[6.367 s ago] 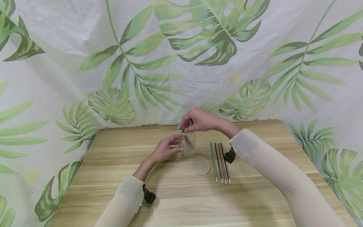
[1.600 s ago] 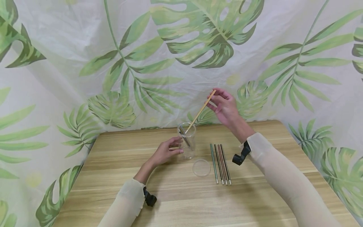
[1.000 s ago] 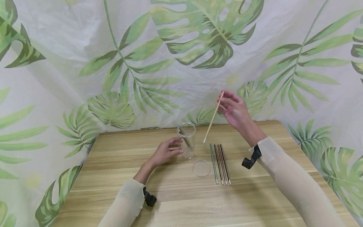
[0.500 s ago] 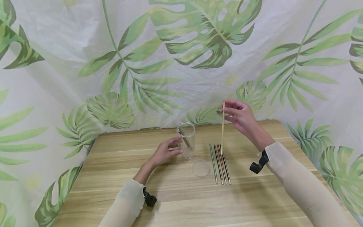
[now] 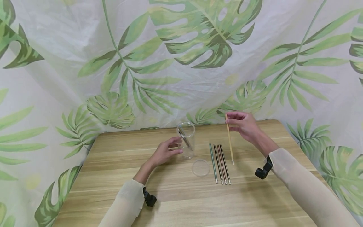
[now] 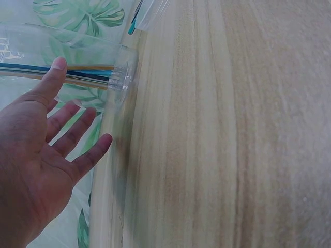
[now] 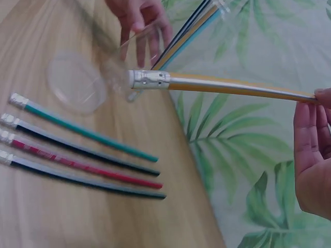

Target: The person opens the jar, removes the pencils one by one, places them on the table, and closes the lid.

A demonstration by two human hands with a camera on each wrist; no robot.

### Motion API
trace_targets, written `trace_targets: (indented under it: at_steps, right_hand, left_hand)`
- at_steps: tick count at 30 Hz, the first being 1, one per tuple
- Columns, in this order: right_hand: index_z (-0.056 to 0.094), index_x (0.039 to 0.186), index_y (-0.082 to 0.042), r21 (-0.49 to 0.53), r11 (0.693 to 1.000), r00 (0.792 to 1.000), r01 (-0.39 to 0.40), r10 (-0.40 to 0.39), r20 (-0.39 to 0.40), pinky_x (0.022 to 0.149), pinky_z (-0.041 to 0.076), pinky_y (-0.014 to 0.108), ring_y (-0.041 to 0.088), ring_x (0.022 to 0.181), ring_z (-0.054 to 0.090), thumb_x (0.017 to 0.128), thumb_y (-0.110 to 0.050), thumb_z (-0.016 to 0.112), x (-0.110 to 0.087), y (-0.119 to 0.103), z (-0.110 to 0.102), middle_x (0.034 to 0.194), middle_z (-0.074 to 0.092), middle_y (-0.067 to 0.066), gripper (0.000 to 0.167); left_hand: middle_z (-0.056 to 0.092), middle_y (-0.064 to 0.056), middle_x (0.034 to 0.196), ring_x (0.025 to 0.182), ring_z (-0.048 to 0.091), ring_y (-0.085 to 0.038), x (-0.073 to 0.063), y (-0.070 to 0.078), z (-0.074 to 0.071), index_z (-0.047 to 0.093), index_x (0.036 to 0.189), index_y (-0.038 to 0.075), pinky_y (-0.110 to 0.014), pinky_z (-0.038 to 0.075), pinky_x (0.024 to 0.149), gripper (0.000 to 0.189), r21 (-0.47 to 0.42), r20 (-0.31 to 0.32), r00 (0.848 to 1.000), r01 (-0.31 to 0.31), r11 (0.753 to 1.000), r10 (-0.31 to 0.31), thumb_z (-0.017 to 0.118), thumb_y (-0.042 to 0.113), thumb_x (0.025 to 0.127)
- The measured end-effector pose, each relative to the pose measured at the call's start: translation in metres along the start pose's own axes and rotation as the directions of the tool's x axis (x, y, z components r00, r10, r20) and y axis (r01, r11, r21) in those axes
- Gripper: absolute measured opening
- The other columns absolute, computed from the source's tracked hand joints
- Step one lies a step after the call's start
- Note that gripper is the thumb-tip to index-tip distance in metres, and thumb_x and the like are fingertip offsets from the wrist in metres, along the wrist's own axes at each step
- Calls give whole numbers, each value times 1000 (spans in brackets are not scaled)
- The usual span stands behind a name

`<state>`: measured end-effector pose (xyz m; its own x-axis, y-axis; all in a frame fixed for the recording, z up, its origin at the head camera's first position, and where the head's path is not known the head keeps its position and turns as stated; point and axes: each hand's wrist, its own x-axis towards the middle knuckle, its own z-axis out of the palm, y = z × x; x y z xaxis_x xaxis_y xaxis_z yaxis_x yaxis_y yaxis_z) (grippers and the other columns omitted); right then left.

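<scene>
In the head view, my right hand (image 5: pixel 245 126) pinches a yellow pencil (image 5: pixel 229 140) near its upper end. The pencil hangs nearly upright, eraser down, just right of a row of pencils on the table. That row has a green pencil (image 7: pixel 93 133), a red pencil (image 7: pixel 85 165) and dark ones, side by side with erasers toward me. A clear plastic jar (image 5: pixel 189 152) stands upright without its lid, several pencils (image 5: pixel 185 140) leaning inside. Beside its left wall is my left hand (image 5: pixel 165 151), fingers spread and loosely bent, fingertips right at the jar.
A round clear lid (image 5: pixel 200 168) lies flat in front of the jar, left of the row. The wooden table (image 5: pixel 175 201) ends at its back edge close behind the jar, against a leaf-patterned cloth (image 5: pixel 158 94).
My right hand has drawn the yellow pencil out of the jar, then carried it rightward and down past the row of pencils. My left hand has stayed at the jar.
</scene>
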<state>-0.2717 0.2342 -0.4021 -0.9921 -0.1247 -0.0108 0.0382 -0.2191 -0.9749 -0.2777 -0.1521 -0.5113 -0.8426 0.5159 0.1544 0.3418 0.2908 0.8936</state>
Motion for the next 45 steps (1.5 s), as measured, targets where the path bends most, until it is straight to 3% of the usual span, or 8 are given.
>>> trace_targets:
  at_steps: [18,29,35,45]
  right_hand:
    - [76,110,-7,-110,986,992,-123,121,-21,82,66,34,14,93,76,95,9,73,-8,56,-34,98,78,-2,21]
    - [70,123,6,-230,955,982,-189,183,-45,81,67,34,13,91,76,94,7,75,-11,83,-40,99,77,-2,30]
    - [58,134,18,-256,948,981,-191,181,-63,81,66,33,15,91,76,93,8,75,-11,91,-41,108,76,11,46]
    - [58,134,18,-298,930,976,-214,196,-90,81,66,35,16,90,76,93,11,72,-8,105,-37,116,73,26,43]
  left_hand:
    - [63,-24,145,129,65,-42,0,-1,-1,53,151,-1,-51,56,107,62,55,-3,1000,-15,998,15,80,13,96]
    - [62,-26,145,129,65,-41,0,-1,-1,53,150,-2,-49,56,107,62,41,-1,1000,-5,999,5,80,12,96]
    - [63,-24,145,129,65,-42,0,-1,0,53,150,-1,-51,56,108,62,42,-5,1000,-14,999,14,80,12,96]
    - [62,-27,145,129,64,-43,0,-1,0,52,151,-2,-54,54,108,63,35,-3,1000,-20,999,20,80,11,96]
